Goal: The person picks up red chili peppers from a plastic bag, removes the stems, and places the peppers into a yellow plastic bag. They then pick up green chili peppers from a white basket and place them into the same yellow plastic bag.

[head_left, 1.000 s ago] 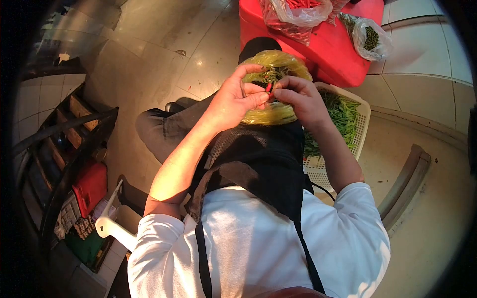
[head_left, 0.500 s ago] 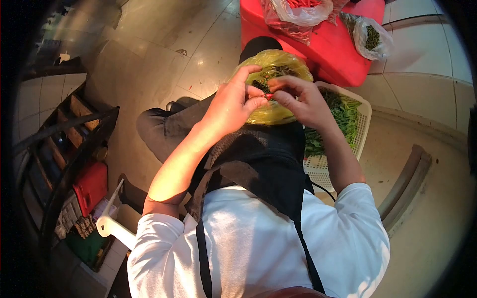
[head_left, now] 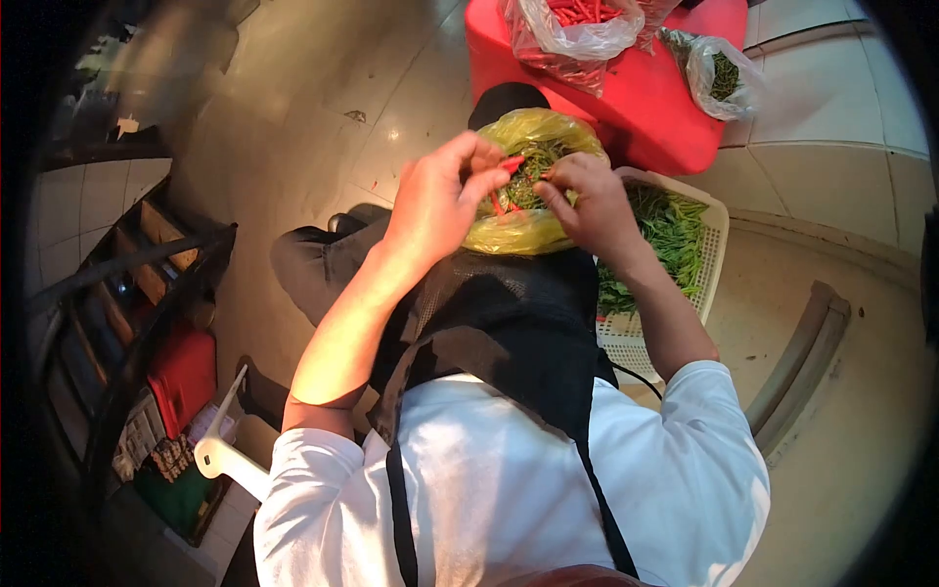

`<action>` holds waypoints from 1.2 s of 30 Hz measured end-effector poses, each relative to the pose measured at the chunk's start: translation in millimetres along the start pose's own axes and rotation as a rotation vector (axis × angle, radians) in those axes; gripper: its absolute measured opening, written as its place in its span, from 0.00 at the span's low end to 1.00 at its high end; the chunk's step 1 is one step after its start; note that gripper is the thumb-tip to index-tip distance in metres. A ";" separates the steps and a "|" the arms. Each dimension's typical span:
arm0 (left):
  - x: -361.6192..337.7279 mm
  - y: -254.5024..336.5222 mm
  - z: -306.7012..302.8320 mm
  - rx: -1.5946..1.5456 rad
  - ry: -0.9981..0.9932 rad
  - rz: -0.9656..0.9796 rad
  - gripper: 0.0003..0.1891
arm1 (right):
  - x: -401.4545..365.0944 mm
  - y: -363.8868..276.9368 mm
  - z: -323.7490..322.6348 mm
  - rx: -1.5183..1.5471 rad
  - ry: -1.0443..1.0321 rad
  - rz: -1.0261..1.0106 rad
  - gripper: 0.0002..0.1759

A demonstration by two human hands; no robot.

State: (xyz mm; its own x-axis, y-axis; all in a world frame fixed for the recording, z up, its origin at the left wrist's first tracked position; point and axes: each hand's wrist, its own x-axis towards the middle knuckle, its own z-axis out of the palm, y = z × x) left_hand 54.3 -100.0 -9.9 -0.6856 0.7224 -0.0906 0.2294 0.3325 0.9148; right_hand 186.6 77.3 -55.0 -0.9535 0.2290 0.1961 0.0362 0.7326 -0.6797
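My left hand is closed, pinching a red chili pepper between thumb and fingers. My right hand also makes a pinch, close to the chili but apart from it; what sits at its fingertips is too small to make out. Under both hands a yellow plastic bag lies open on my lap. Inside it is a heap of thin green stems, with a few red chilies among them.
A white plastic basket of leafy greens stands at my right. Ahead, a red box-like surface bears a clear bag of red chilies and a bag of green bits. A dark metal rack is at left.
My hands have moved apart from around the chili. The left now holds it a little to the left, and the red chilies and stems in the bag show more.
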 end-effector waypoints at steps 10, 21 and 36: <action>184.7 72.6 18.1 0.384 0.236 0.679 0.07 | 5.3 -15.2 -5.9 0.031 -0.023 -0.038 0.11; 49.2 -8.3 -10.2 0.483 -0.073 0.026 0.34 | 0.7 -8.1 10.9 0.023 -0.072 0.034 0.09; -6.9 -54.8 3.7 0.323 0.093 -0.068 0.28 | 10.8 -23.2 -14.2 0.166 -0.194 0.405 0.14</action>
State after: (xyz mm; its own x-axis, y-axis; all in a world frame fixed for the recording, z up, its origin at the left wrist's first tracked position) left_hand 49.0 -121.0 -60.8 -0.7633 0.6387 -0.0970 0.3781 0.5633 0.7347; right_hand 179.7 71.9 -27.0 -0.9115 0.3397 -0.2321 0.3828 0.4937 -0.7809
